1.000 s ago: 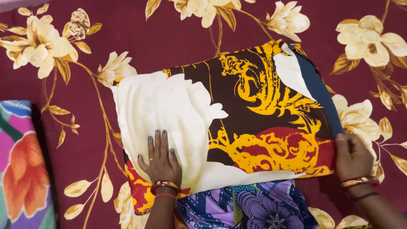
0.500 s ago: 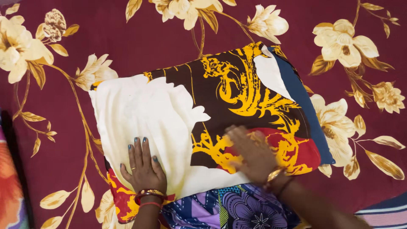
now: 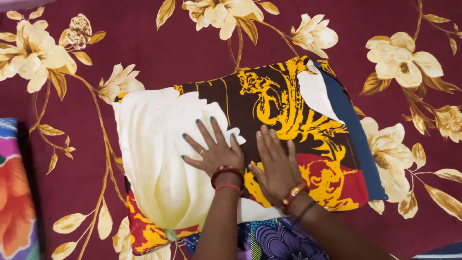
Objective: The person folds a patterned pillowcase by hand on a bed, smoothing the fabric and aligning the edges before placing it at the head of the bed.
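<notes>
Both hands, left hand point(image 3: 214, 153) and right hand point(image 3: 275, 166), lay flat and open (gripping nothing) mid-frame on the folded cloth point(image 3: 250, 144), apparently folded already, only smoothing left.

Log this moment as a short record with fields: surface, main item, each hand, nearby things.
surface: maroon bedsheet with cream and gold flowers
main item: folded printed cloth, brown, yellow, red, with a large white petal shape
left hand: flat on the cloth, fingers spread, over the white area
right hand: flat on the cloth beside the left, palm down
nearby: purple patterned fabric at the near edge; orange and pink fabric at far left
</notes>
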